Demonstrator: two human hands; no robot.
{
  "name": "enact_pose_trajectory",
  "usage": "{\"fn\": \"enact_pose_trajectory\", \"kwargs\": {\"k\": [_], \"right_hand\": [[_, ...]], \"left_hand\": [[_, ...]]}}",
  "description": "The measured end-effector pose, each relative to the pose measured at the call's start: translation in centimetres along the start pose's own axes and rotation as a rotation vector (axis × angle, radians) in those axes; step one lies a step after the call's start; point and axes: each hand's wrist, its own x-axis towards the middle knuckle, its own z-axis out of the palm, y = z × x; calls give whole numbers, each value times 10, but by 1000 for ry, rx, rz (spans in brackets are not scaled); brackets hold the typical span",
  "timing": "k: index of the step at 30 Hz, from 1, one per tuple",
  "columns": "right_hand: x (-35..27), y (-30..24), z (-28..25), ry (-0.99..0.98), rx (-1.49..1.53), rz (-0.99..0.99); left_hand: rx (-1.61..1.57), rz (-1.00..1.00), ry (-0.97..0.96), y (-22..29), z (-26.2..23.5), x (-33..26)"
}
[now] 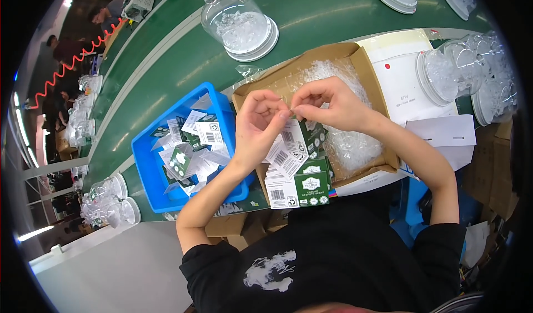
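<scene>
My left hand (259, 125) and my right hand (328, 103) meet fingertip to fingertip over a cardboard tray (383, 99). Both pinch; whatever lies between the fingertips is too small to make out. Right below them are green-and-white printed cards (313, 185) with barcodes, stacked and overlapping at the tray's near left corner. I cannot tell whether the uppermost card hangs from my fingers. A heap of thin clear plastic strands (355, 146) fills the tray's right side, under my right wrist. Left of my left hand, a blue plastic bin (145, 171) holds loose cards of the same kind.
A clear dome with a white base (244, 29) stands on the green conveyor (166, 85) beyond the tray. More domes (444, 71) crowd the right side, and others (114, 202) the left. White sheets and a flattened carton (394, 63) lie under and beside the tray. People are in the far left background.
</scene>
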Motion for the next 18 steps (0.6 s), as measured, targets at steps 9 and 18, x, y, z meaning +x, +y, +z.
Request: {"fn": "enact_pose_trajectory", "kwargs": {"k": [9, 18], "right_hand": [[5, -8, -4, 3, 5, -25], [0, -9, 0, -22, 72, 48]], "left_hand": [[8, 38, -26, 6, 0, 7], [43, 2, -39, 7, 3, 0]]}}
